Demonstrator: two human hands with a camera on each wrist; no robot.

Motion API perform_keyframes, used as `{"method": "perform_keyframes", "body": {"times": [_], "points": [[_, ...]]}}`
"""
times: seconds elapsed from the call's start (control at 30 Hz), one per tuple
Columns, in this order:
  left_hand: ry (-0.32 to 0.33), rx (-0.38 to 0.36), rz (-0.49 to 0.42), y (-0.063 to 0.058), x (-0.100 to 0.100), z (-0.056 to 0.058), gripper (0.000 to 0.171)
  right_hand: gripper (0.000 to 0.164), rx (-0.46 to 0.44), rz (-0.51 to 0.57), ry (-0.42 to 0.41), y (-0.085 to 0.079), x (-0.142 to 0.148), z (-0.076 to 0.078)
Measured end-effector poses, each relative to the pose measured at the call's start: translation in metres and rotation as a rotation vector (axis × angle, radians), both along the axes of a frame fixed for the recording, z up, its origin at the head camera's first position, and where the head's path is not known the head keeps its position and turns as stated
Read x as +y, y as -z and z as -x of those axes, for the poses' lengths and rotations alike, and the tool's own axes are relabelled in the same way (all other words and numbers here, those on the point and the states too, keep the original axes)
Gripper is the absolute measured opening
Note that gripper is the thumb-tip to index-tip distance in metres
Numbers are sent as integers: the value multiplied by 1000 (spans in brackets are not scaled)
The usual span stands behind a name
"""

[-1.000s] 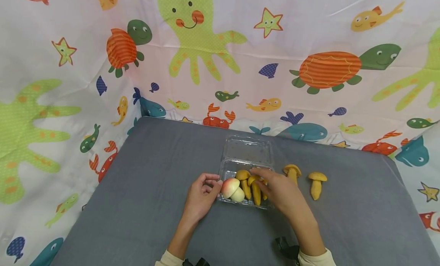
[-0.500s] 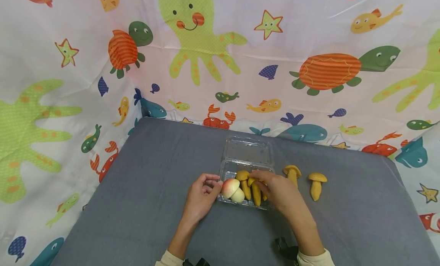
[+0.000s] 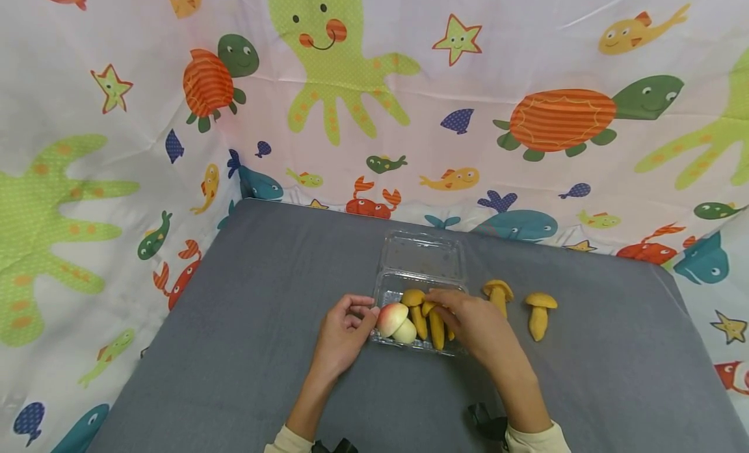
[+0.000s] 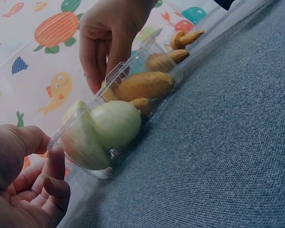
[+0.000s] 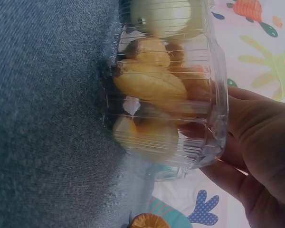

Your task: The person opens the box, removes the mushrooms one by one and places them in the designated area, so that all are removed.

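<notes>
A clear plastic clamshell container [image 3: 391, 289] lies on the cloth-covered table. Inside, at its left, is a toy mushroom with a red-and-cream cap and pale stem [image 3: 404, 333]. To the right of it lie several yellow toy mushrooms [image 3: 418, 315]. My left hand [image 3: 344, 333] pinches the container's left rim between thumb and finger, seen close up in the left wrist view. Reaching over the right side, my right hand [image 3: 481, 326] grips a yellow mushroom [image 3: 436, 329] by its cap. In the right wrist view, the container's wall partly hides those fingers.
The container's clear lid [image 3: 421, 255] is folded back flat behind it. Two more yellow toy mushrooms, a nearer one [image 3: 497, 294] and a farther one [image 3: 538, 316], lie on the grey cloth [image 3: 263, 277] at the right. A sea-animal curtain [image 3: 398, 43] borders the table.
</notes>
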State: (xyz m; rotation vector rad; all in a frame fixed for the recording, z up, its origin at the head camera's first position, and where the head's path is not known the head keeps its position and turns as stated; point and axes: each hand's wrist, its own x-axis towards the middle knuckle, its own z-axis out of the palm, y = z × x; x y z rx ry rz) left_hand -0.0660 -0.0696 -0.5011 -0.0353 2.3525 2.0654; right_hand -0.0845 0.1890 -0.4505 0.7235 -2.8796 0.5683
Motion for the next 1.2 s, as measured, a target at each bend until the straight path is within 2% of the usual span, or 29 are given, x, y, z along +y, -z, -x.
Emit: {"method": "perform_keyframes", "body": {"times": [0.67, 1.0, 1.2], "points": [[0, 0, 2, 2, 0, 0, 19, 29, 62, 48, -6, 0, 7, 1], [-1, 3, 8, 2, -2, 0, 18, 34, 160, 74, -10, -2, 11, 3], [1, 7, 5, 3, -1, 0, 19, 38, 183, 85, 13, -5, 13, 1]]}}
